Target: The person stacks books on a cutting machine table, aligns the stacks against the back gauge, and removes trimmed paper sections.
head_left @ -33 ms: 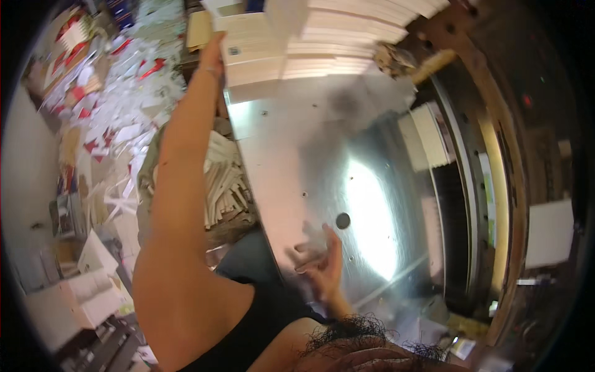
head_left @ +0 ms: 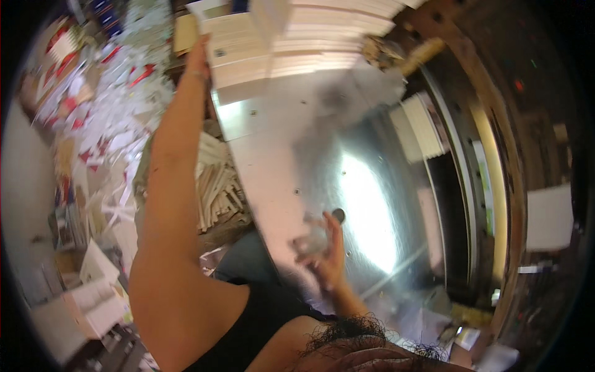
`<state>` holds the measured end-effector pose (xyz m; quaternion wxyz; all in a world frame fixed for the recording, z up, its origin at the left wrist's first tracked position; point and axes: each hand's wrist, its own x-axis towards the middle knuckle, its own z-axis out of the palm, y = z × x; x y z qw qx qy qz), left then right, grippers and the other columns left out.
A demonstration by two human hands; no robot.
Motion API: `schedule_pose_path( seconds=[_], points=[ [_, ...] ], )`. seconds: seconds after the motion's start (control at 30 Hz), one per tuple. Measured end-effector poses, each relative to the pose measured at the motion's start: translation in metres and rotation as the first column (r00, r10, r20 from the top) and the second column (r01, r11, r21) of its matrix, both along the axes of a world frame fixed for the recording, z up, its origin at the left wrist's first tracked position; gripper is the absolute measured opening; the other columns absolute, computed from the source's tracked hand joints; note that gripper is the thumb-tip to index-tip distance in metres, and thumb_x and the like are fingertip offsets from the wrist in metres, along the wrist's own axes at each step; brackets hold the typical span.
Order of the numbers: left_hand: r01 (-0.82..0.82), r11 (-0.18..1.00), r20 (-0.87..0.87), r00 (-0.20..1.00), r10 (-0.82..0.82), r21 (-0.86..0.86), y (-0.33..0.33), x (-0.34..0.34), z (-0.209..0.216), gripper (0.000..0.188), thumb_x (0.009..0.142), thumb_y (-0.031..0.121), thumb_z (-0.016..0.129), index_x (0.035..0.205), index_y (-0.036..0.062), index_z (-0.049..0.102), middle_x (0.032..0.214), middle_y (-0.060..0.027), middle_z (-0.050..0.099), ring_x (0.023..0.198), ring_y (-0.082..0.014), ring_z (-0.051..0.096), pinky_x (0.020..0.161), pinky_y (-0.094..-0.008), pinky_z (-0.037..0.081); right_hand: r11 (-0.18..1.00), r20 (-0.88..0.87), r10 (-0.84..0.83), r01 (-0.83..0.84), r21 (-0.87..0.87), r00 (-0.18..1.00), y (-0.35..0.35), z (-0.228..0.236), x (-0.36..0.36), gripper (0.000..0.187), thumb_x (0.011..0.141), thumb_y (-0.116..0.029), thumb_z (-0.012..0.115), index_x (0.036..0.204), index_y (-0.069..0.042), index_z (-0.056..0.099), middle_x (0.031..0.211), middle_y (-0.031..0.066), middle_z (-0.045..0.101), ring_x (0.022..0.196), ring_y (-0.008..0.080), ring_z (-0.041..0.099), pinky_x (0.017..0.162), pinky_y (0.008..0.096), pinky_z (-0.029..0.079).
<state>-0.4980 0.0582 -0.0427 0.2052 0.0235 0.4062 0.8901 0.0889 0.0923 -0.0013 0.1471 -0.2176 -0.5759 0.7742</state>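
My left arm stretches far forward along the left side of the metal table. At its end my left hand (head_left: 196, 61) rests against the left side of a stack of cream paper blocks (head_left: 238, 49); its fingers are mostly hidden. Low over the shiny metal table (head_left: 266, 167), my right hand (head_left: 327, 257) is open, palm turned up, fingers apart and slightly bent. Nothing shows in it, and its reflection lies on the metal beside it. A fingertip appears close to a dark round hole (head_left: 338, 216) in the tabletop.
Left of the table, a sack (head_left: 217, 186) holds paper offcut strips. White and red scraps (head_left: 133, 74) litter the floor. To the right, a stack of paper sheets (head_left: 421, 130) stands by a dark slot and wooden beam (head_left: 496, 136). A small clump (head_left: 378, 53) sits at the far edge.
The view has shifted slightly, so the scene sits a little further left. My right hand has moved forward, closer to the round hole. My left hand stays by the paper stack.
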Motion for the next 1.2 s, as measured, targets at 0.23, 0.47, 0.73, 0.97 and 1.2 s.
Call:
schedule_pose_path(
  seconds=[0.23, 0.47, 0.73, 0.97, 1.2],
  points=[
    [-0.423, 0.883, -0.430, 0.849, 0.307, -0.205, -0.022, 0.147, -0.001, 0.050, 0.107, 0.027, 0.037, 0.145, -0.0057, 0.039, 0.150, -0.0140, 0.044, 0.139, -0.0229, 0.040, 0.116, -0.0338, 0.027, 0.623, -0.071, -0.722, 0.692, 0.364, 0.688, 0.269, -0.001, -0.035, 0.085, 0.091, -0.043, 0.068, 0.155, -0.007, 0.025, 0.157, 0.0193, 0.029, 0.140, 0.0331, 0.037, 0.101, 0.0476, 0.044],
    [-0.212, 0.934, -0.643, 0.765, -0.023, -0.286, -0.061, 0.335, -0.008, 0.055, 0.100, 0.027, 0.044, 0.141, -0.0085, 0.044, 0.149, -0.0197, 0.043, 0.142, -0.0307, 0.037, 0.115, -0.0424, 0.028, 0.504, 0.251, -0.848, 0.857, 0.108, 0.467, 0.410, 0.015, -0.048, 0.092, 0.088, -0.050, 0.069, 0.152, 0.000, 0.028, 0.158, 0.0229, 0.022, 0.124, 0.0390, 0.048, 0.095, 0.0482, 0.047],
    [-0.142, 0.882, -0.745, 0.604, -0.283, -0.450, -0.053, 0.342, 0.005, 0.054, 0.097, 0.031, 0.051, 0.138, -0.0033, 0.048, 0.141, -0.0191, 0.052, 0.129, -0.0316, 0.050, 0.106, -0.0418, 0.038, 0.368, 0.191, -0.917, 0.928, 0.062, 0.351, 0.439, 0.015, -0.054, 0.045, 0.085, -0.047, 0.072, 0.109, -0.011, 0.063, 0.085, 0.0056, 0.059, 0.067, 0.0175, 0.053, 0.056, 0.0350, 0.041],
    [-0.131, 0.883, -0.730, 0.623, -0.280, -0.450, -0.053, 0.343, -0.002, 0.048, 0.099, 0.028, 0.051, 0.135, -0.0037, 0.052, 0.139, -0.0184, 0.053, 0.127, -0.0301, 0.052, 0.104, -0.0421, 0.041, 0.447, 0.177, -0.882, 0.894, 0.021, 0.437, 0.436, 0.022, -0.047, 0.042, 0.087, -0.042, 0.071, 0.116, -0.014, 0.060, 0.103, 0.0087, 0.062, 0.078, 0.0227, 0.058, 0.059, 0.0403, 0.049],
    [-0.120, 0.906, -0.692, 0.688, -0.219, -0.405, -0.049, 0.348, -0.004, 0.035, 0.098, 0.007, 0.049, 0.129, -0.0063, 0.056, 0.130, -0.0179, 0.059, 0.118, -0.0263, 0.057, 0.100, -0.0373, 0.047, 0.372, 0.262, -0.901, 0.926, 0.057, 0.346, 0.407, 0.015, -0.007, 0.044, 0.089, -0.039, 0.070, 0.123, -0.016, 0.056, 0.117, 0.0100, 0.056, 0.094, 0.0287, 0.056, 0.060, 0.0402, 0.049]
  ],
)
